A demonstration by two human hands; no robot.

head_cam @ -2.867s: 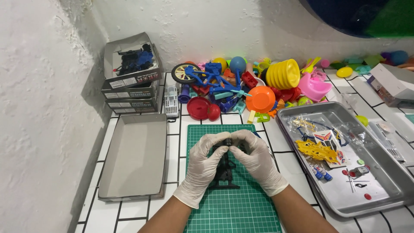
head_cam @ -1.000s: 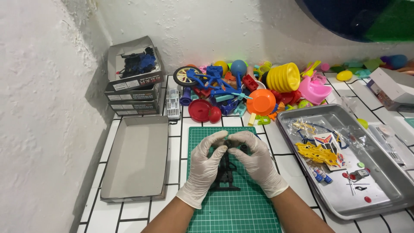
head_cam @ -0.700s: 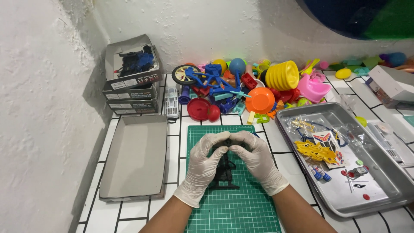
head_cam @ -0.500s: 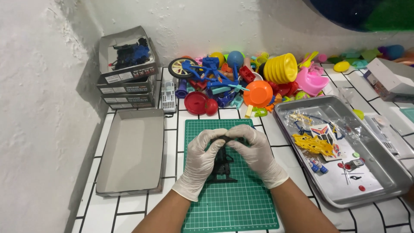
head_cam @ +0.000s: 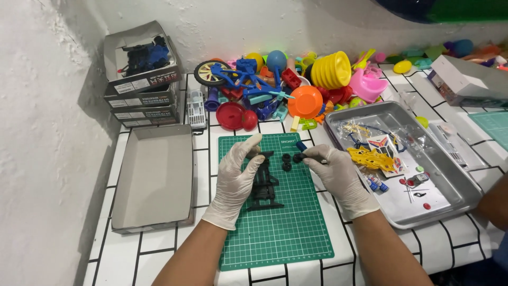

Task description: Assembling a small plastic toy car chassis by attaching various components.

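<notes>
Left hand [head_cam: 233,177] lies open on the black chassis [head_cam: 264,182], pressing it flat on the green mat [head_cam: 280,233] so it cannot slide | right hand [head_cam: 338,175] is pinching a small black wheel [head_cam: 299,157] | before, I had both hands closed together on the chassis; now they are apart.

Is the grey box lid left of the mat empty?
Empty: the grey box lid shows only its bare inner floor, beside the green mat.
</notes>
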